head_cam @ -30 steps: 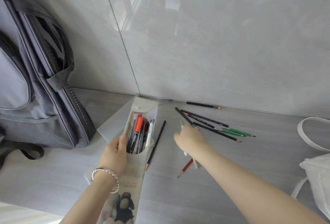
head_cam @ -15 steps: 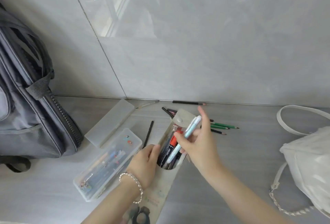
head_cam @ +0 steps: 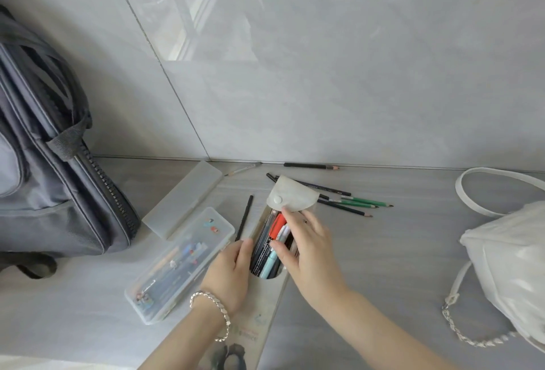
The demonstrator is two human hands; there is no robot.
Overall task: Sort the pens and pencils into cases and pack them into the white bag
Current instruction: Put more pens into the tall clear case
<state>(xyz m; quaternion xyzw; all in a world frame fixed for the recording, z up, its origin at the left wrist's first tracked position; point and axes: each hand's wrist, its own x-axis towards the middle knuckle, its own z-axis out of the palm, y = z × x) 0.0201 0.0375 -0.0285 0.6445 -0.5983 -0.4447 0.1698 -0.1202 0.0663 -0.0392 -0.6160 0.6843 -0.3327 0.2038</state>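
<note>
A beige pen pouch [head_cam: 267, 307] lies in front of me, its white snap flap [head_cam: 292, 192] folded back. Several pens [head_cam: 275, 234] fill its opening, a light-blue pen [head_cam: 269, 265] among them. My left hand [head_cam: 231, 272] grips the pouch's left edge, thumb along the opening. My right hand [head_cam: 312, 254] lies over the opening with fingers stretched out, its thumb resting on the pens and one fingertip at the flap. Loose pencils [head_cam: 358, 203] lie behind the pouch. The white bag [head_cam: 507, 263] sits at the right.
A clear plastic pencil case [head_cam: 180, 263] with pencils inside lies left of the pouch, its frosted lid [head_cam: 184, 197] beyond it. A black pencil [head_cam: 244, 216] lies between them. Another two pencils [head_cam: 309, 166] lie along the tiled wall. A grey backpack [head_cam: 53, 178] stands at left.
My right hand picked the light-blue pen from the table, carried it to the pouch and slid it in among the others. The view shifted right, bringing the white bag in.
</note>
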